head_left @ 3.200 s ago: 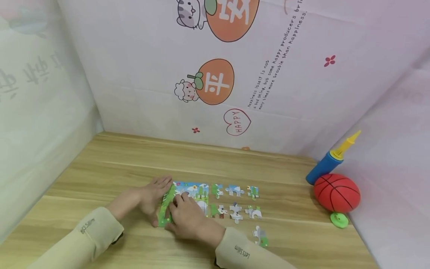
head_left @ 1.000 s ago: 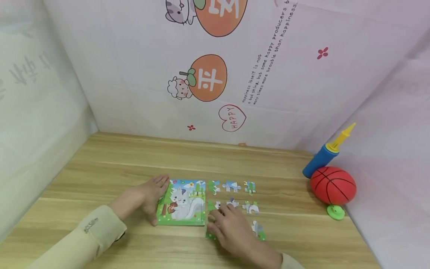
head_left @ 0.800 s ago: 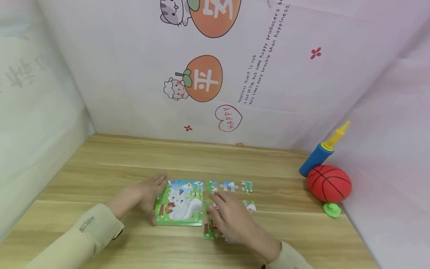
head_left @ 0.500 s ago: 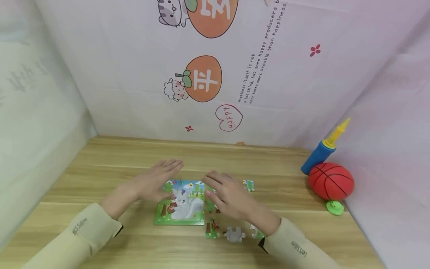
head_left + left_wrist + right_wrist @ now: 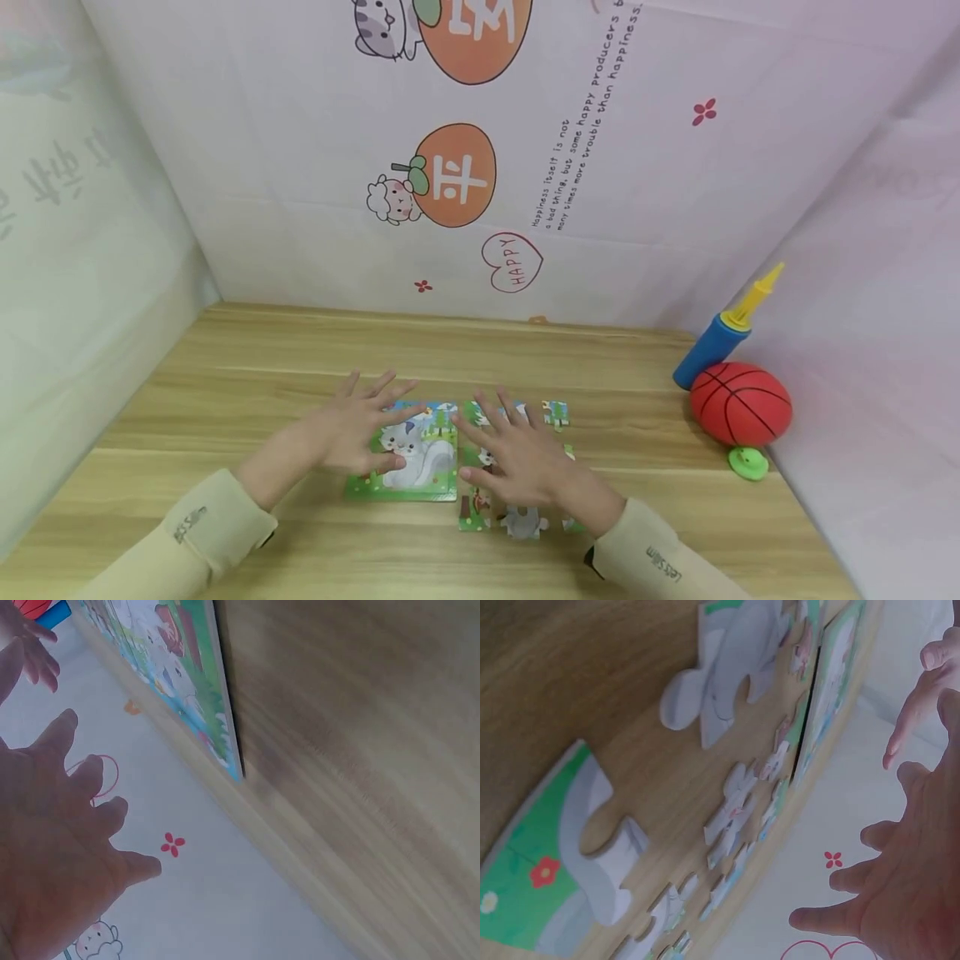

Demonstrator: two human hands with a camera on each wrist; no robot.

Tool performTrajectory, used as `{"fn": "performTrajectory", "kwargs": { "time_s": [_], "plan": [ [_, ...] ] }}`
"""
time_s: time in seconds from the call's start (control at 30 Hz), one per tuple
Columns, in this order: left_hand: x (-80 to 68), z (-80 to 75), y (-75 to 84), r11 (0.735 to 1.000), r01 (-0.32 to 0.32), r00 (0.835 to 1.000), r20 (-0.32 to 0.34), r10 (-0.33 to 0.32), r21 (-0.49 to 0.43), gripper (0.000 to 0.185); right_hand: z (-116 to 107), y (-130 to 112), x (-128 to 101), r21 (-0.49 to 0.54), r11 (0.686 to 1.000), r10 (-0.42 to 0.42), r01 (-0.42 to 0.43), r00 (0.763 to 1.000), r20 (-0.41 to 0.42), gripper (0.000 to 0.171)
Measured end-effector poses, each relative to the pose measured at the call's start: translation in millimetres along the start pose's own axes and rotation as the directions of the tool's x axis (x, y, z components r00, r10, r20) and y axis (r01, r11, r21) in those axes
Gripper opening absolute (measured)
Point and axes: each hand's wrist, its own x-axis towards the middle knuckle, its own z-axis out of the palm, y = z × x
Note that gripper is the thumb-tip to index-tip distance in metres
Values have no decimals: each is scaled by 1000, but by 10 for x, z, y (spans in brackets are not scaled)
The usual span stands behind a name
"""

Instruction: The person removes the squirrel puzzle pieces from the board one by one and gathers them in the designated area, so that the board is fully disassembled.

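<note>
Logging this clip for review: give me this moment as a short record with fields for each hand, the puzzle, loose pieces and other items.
left hand: open, fingers spread, above the puzzle board's left part
right hand: open, fingers spread, above the loose pieces
puzzle board: flat on the wooden table, squirrel picture showing
loose pieces: scattered right of the board, partly hidden by the right hand
other items: red ball, blue pump, green disc at the table's right edge

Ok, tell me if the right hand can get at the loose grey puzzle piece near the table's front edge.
Probably yes. The right hand hovers open, fingers spread, just above and behind the grey puzzle piece, which lies flat on the table with nothing over it. Only neighbouring loose pieces lie close by.
</note>
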Motion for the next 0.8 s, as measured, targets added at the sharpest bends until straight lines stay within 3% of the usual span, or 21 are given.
{"fn": "performTrajectory", "kwargs": {
  "time_s": [0.37, 0.8],
  "plan": [
    [-16, 5, 0, 999, 36, 999, 0, -36, -18, 77, 31, 2, 52, -16, 1000, 14, -13, 1000, 12, 72],
    [11, 10, -12, 1000, 18, 1000, 2, -18, -11, 77, -19, 12, 66, -32, 999, -6, 6, 1000, 7, 72]
  ]
}}
